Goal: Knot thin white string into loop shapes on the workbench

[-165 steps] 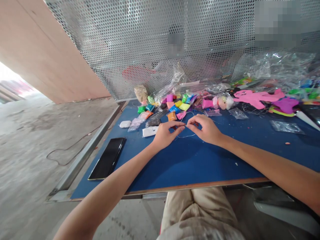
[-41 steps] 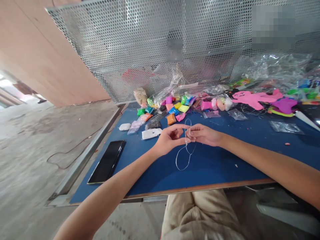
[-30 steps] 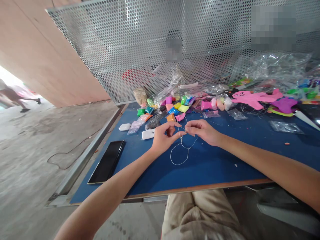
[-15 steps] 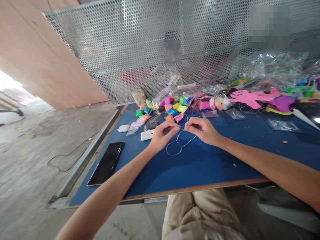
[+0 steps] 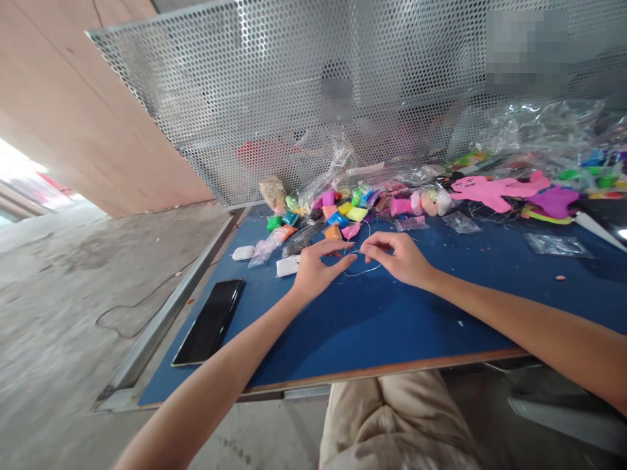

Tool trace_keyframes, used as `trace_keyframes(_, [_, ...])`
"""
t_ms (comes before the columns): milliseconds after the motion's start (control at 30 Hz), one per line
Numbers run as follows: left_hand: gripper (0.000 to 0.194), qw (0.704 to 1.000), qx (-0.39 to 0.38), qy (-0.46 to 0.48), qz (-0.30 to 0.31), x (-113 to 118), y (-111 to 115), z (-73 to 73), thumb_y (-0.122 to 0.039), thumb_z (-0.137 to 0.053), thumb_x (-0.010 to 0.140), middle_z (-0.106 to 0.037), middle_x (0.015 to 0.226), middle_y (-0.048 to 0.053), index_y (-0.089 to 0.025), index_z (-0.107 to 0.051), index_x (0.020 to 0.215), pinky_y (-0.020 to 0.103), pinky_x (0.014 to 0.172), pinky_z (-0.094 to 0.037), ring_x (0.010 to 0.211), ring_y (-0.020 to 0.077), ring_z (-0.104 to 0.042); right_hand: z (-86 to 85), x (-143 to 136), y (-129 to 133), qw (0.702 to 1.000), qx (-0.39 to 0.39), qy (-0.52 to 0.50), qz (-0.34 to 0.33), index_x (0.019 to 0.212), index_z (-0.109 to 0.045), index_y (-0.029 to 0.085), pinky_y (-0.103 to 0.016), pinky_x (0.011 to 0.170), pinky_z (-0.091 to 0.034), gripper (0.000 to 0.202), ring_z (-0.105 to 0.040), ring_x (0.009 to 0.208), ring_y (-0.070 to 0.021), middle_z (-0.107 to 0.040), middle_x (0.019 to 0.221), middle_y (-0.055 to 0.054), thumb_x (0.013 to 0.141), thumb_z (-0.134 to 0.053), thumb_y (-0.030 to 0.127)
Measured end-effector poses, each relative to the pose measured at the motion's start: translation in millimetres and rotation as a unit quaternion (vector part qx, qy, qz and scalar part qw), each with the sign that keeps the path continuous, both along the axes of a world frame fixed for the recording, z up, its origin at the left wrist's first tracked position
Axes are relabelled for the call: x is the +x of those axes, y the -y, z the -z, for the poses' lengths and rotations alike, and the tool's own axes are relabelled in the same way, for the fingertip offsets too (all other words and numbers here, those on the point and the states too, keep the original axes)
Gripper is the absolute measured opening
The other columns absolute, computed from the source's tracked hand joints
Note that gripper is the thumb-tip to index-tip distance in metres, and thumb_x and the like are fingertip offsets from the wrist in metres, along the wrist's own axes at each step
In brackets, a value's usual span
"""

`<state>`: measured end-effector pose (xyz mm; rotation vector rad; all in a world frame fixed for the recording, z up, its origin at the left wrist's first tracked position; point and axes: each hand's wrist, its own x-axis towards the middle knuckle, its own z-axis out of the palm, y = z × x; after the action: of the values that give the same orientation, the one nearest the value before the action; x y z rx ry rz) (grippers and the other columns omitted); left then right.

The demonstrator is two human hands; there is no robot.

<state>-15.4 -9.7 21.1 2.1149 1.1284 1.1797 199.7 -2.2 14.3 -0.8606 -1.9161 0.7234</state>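
A thin silvery wire (image 5: 363, 271), bent into a loose loop, hangs between my hands over the blue tabletop (image 5: 343, 326). My right hand (image 5: 396, 256) pinches part of it between thumb and forefinger. On the other side, my left hand (image 5: 321, 264) has its thumb and forefinger apart, right beside the wire. One strand curves up behind the fingertips, near a pink piece (image 5: 351, 231). Whether the left fingers touch the wire is too fine to make out.
A black phone (image 5: 208, 322) lies at the table's left, near a white case (image 5: 243, 252). Colourful clay packets (image 5: 337, 219) crowd the back edge below a perforated metal panel (image 5: 294, 98). A pink figure (image 5: 494, 191) and clear bags (image 5: 556, 245) lie to the right.
My left thumb and forefinger have parted from a near pinch. The wire's lower loops, which hung below my hands, have drawn up into a smaller curve. My right hand keeps its pinch.
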Motion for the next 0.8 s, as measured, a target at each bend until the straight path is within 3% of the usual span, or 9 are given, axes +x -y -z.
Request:
trace_keyframes(133, [0.026, 0.999, -0.02, 0.015, 0.03, 0.6, 0.6, 0.4, -0.042, -0.068, 0.087, -0.075, 0.104, 0.007, -0.023, -0.078, 0.102, 0.032, 0.081, -0.051, 0.088, 0.0201, -0.067, 1.7, 1.6, 1.2, 0.993, 0.109, 0.047, 0.024, 0.089, -0.069, 0.021, -0.031, 0.067, -0.042, 0.024, -0.059, 0.068, -0.017, -0.071, 0.078, -0.003, 0.098, -0.054, 0.036])
trace_keyframes(233, [0.028, 0.995, -0.085, 0.03, 0.05, 3.0, 3.3, 0.7, -0.044, -0.066, 0.088, -0.075, 0.095, 0.006, -0.02, -0.078, 0.094, 0.03, 0.077, -0.05, 0.084, 0.0197, -0.066, 2.5, 4.2, 0.1, 0.977, 0.196, 0.075, 0.045, 0.089, -0.068, 0.021, -0.033, 0.074, -0.041, 0.02, -0.057, 0.069, -0.0174, -0.07, 0.077, -0.003, 0.098, -0.055, 0.033])
trace_keyframes(367, [0.035, 0.969, -0.201, 0.078, 0.118, 5.6, 6.3, 0.7, -0.047, -0.061, 0.09, -0.075, 0.087, 0.007, -0.016, -0.075, 0.084, 0.029, 0.077, -0.049, 0.082, 0.0191, -0.066, 1.0, 6.1, -0.2, 0.967, 0.239, 0.079, 0.045, 0.09, -0.067, 0.022, -0.034, 0.076, -0.041, 0.016, -0.059, 0.076, -0.0186, -0.072, 0.083, -0.003, 0.098, -0.056, 0.03])
trace_keyframes(433, [0.034, 0.965, -0.21, 0.075, 0.137, 5.6, 6.5, 0.6, -0.047, -0.062, 0.09, -0.074, 0.087, 0.007, -0.016, -0.074, 0.084, 0.03, 0.078, -0.05, 0.082, 0.0189, -0.067, 0.1, 5.9, 0.5, 0.967, 0.236, 0.077, 0.051, 0.089, -0.067, 0.022, -0.035, 0.077, -0.04, 0.016, -0.058, 0.074, -0.0184, -0.072, 0.082, -0.003, 0.097, -0.057, 0.03])
trace_keyframes(500, [0.031, 0.977, -0.17, 0.04, 0.121, 4.9, 6.0, 0.6, -0.047, -0.065, 0.088, -0.074, 0.091, 0.007, -0.017, -0.073, 0.089, 0.03, 0.078, -0.049, 0.083, 0.0189, -0.066, -0.2, 4.9, 0.7, 0.974, 0.208, 0.068, 0.062, 0.085, -0.067, 0.021, -0.035, 0.077, -0.039, 0.017, -0.057, 0.07, -0.0174, -0.071, 0.079, -0.002, 0.096, -0.058, 0.03])
trace_keyframes(600, [0.035, 0.998, -0.038, -0.035, 0.03, 3.4, 4.6, 0.6, -0.047, -0.073, 0.081, -0.073, 0.1, 0.006, -0.02, -0.069, 0.103, 0.031, 0.081, -0.048, 0.086, 0.0192, -0.065, 0.7, 2.5, -1.1, 0.992, 0.111, 0.032, 0.058, 0.08, -0.067, 0.02, -0.033, 0.07, -0.04, 0.023, -0.058, 0.067, -0.0168, -0.069, 0.073, -0.001, 0.096, -0.057, 0.034])
trace_keyframes(700, [0.047, 0.989, 0.084, -0.103, -0.063, 2.0, 3.7, 0.5, -0.05, -0.079, 0.074, -0.072, 0.102, 0.006, -0.023, -0.065, 0.11, 0.034, 0.085, -0.045, 0.087, 0.0211, -0.064, 2.5, -0.1, -4.5, 0.999, 0.001, -0.005, 0.044, 0.077, -0.067, 0.019, -0.03, 0.061, -0.038, 0.03, -0.059, 0.065, -0.0168, -0.067, 0.068, -0.001, 0.095, -0.057, 0.041])
trace_keyframes(800, [0.042, 0.972, 0.15, -0.164, -0.079, 0.3, 3.4, 0.3, -0.048, -0.077, 0.078, -0.073, 0.102, 0.007, -0.026, -0.067, 0.111, 0.037, 0.092, -0.041, 0.093, 0.0242, -0.065, 4.3, -2.5, -6.9, 0.997, -0.06, -0.032, 0.037, 0.075, -0.068, 0.019, -0.029, 0.058, -0.037, 0.031, -0.055, 0.061, -0.015, -0.065, 0.065, 0.0, 0.093, -0.06, 0.043])
